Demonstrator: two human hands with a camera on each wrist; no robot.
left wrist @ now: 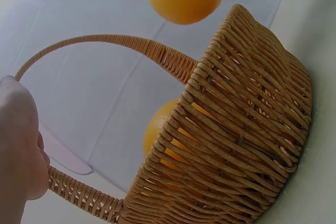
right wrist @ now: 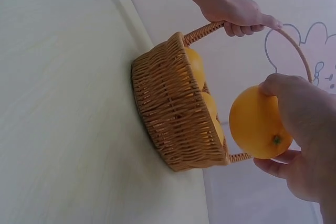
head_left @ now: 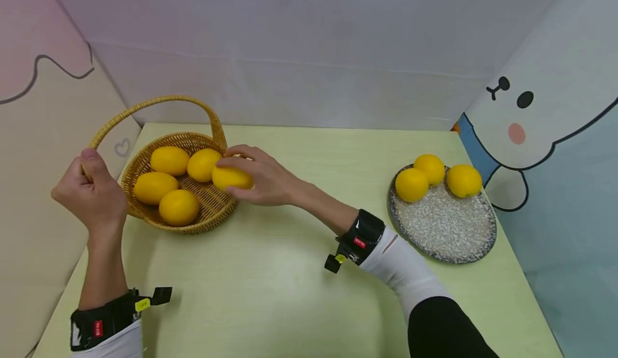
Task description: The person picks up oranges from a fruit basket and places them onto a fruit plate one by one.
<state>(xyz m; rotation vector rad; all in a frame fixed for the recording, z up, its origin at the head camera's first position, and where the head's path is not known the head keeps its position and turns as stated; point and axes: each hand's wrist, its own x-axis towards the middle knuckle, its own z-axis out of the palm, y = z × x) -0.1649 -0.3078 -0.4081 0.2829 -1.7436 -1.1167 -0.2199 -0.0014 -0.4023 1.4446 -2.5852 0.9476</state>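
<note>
My left hand point(head_left: 98, 194) grips the arched handle point(head_left: 159, 99) of a wicker basket point(head_left: 212, 216) at the left of the table. Several oranges point(head_left: 179, 207) lie inside the basket. Above its right rim, my right hand point(head_left: 263, 178) holds another orange point(head_left: 232, 177) between thumb and fingers. The right wrist view shows the green stem end of this held orange point(right wrist: 261, 123), which is above the basket's rim there. In the left wrist view the basket's woven side point(left wrist: 226, 129) hides most of the fruit within.
A round speckled grey plate point(head_left: 444, 229) stands at the table's right side, with three oranges point(head_left: 411, 184) grouped near its back edge. White fabric point(head_left: 309, 89) rises behind the table point(head_left: 270, 293). A panel with a cartoon face point(head_left: 545, 116) borders the right side.
</note>
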